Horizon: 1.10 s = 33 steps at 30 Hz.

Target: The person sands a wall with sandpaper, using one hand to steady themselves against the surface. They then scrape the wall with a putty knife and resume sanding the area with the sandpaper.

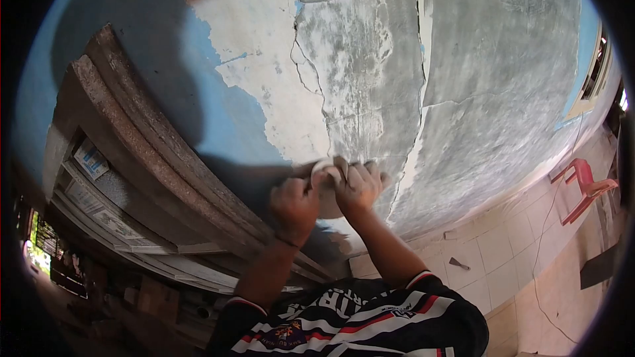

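Observation:
In front of the cracked wall (357, 59), both hands are raised close together. My right hand (359, 185) is closed, its fingers wrapped round a pale ring that looks like a roll of tape (325, 168). Just left of it, my left hand (295, 203) is closed in a pinch with the thumb towards the ring. What lies between its fingers is too blurred to make out. A pale patch shows below the ring, between the hands. Long dark cracks run down the wall through white and grey filler, with blue paint at the left.
A wooden frame (159, 129) with shelf-like panels stands close on the left. On the tiled floor (503, 238) lies a scraper (459, 264). A red plastic chair (585, 185) stands at the right, near a thin cable (537, 291). A window (591, 76) is set in the wall's right end.

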### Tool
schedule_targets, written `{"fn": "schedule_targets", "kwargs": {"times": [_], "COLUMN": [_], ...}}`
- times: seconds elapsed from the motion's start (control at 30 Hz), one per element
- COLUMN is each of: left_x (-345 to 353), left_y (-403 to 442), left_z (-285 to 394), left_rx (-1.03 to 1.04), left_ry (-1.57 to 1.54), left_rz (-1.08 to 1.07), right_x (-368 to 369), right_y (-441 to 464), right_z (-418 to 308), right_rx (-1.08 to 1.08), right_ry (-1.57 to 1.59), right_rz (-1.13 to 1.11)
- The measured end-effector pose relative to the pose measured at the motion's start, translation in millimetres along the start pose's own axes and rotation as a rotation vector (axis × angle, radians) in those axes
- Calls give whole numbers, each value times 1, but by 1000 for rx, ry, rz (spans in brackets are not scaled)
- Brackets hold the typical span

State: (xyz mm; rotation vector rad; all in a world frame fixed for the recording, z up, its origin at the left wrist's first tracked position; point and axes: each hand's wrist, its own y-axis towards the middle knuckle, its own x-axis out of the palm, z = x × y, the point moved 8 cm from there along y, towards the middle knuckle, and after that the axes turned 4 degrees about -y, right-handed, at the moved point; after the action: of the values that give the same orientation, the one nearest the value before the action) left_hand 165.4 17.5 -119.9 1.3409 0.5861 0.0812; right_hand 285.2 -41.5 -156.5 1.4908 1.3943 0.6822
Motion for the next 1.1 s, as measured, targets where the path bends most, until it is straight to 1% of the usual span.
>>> {"fn": "schedule_targets", "kwargs": {"times": [0.07,0.1,0.17,0.2,0.23,0.3,0.33,0.43,0.5,0.57,0.63,0.7,0.73,0.83,0.9,0.97,1.0,1.1], "left_x": [8,9,-3,-9,-16,-22,-17,-3,10,5,-8,-23,-18,-9,4,8,7,-17], "left_y": [-17,-22,4,24,42,55,50,-2,-30,-13,18,52,50,23,-14,-21,-16,39], "left_z": [-4,-6,-3,0,7,9,6,-4,-7,-7,-3,4,2,-1,-7,-7,-7,-1], "left_rx": [-12,-21,2,12,49,71,32,-58,-85,-60,-37,5,52,-6,-43,-99,-71,5], "left_ry": [24,36,3,-16,23,-3,-10,-2,32,26,26,-26,5,15,18,31,45,19], "left_rz": [-33,-61,3,42,83,115,88,-23,-91,-46,5,109,74,15,-36,-95,-77,82], "right_x": [1,3,-3,-10,-14,-19,-16,1,6,2,-5,-10,-12,-3,4,1,2,-12], "right_y": [-17,-18,11,35,49,65,61,4,-22,-15,30,57,64,33,-9,-15,-10,56], "right_z": [7,7,-4,-14,-19,-27,-24,-3,8,4,-12,-24,-26,-14,0,2,0,-25], "right_rx": [27,3,-45,-46,-56,-83,-65,-2,10,1,-43,-66,-81,-22,-2,19,2,-54], "right_ry": [2,7,9,34,56,101,78,-26,-5,3,6,64,89,-22,-18,10,-37,18], "right_rz": [4,27,61,27,60,136,123,-33,-47,-50,-30,33,72,-28,-27,-43,-17,14]}}
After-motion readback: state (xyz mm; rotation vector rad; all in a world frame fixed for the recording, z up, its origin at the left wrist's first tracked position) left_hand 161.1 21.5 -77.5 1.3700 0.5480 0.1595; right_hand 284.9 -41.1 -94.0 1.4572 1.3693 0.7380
